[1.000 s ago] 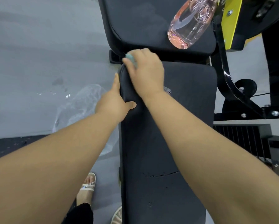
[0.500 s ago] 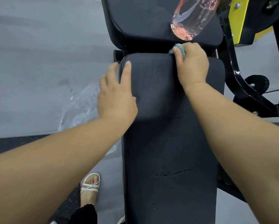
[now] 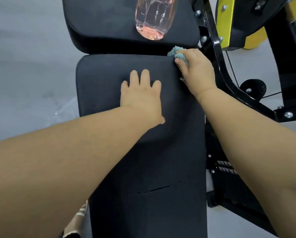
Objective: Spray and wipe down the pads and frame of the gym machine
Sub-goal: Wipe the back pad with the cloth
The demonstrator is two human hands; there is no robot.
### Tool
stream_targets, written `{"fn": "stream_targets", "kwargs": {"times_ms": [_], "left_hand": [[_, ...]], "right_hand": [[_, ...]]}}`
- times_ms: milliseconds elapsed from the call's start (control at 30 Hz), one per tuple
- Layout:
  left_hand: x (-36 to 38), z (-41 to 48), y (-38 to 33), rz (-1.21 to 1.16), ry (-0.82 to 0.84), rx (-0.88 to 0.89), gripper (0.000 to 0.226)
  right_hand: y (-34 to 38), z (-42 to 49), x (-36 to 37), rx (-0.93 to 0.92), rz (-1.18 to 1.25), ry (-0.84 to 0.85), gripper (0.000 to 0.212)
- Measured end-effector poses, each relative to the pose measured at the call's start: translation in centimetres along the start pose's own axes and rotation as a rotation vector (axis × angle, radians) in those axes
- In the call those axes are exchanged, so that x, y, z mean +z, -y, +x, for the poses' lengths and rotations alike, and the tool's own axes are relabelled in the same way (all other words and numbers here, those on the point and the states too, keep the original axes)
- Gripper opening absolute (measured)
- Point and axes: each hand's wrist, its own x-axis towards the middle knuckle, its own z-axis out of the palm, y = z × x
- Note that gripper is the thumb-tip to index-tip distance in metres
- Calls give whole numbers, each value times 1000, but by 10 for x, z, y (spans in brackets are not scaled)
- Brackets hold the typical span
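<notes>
Back pad (image 3: 140, 169) under flat, open-fingered left hand (image 3: 142, 98), right hand (image 3: 197, 71) clutching teal cloth (image 3: 178, 53) at its top right corner, spray bottle (image 3: 155, 18) lying on seat pad (image 3: 101, 23)

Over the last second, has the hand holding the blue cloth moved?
Yes. The right hand with the cloth slid along the long pad's top edge, from left corner to right corner.

Gym: blk padded bench (image 3: 143, 212), yellow/blk machine frame (image 3: 212, 45) (grey floor (image 3: 23, 66)).

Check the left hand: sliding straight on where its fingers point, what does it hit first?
The left hand likely meets the upper pad across the gap, then the spray bottle; depth unclear.
</notes>
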Motion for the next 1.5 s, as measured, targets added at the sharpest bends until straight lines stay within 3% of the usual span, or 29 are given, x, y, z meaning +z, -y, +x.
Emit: {"fn": "stream_targets", "kwargs": {"times_ms": [100,333,467,667,767,933,1033,1167,1267,1500], "left_hand": [[10,4,-3,165,28,-17,115],[16,11,-15,265,80,-78,114],[15,10,-14,293,74,-73,113],[12,11,-18,307,113,-116,115],[11,12,-19,319,124,-139,115],[13,12,-22,317,135,-162,115],[13,12,-23,307,140,-171,115],[14,13,-22,306,126,-181,116],[14,10,-22,285,109,-184,117],[19,4,-20,223,51,-184,115]], "right_hand": [[1,0,6,35,1,-27,31],[-1,-7,-2,-117,-14,49,32],[-24,-7,-14,131,42,37,30],[-29,-40,-5,458,404,-90,33],[-26,-92,3,502,478,-119,36],[-22,-165,7,419,416,-74,48],[-22,-127,7,445,357,-27,57],[-26,-59,7,558,440,-86,52],[-32,-59,9,610,486,-79,43],[-37,-203,14,657,449,-29,39]]}}
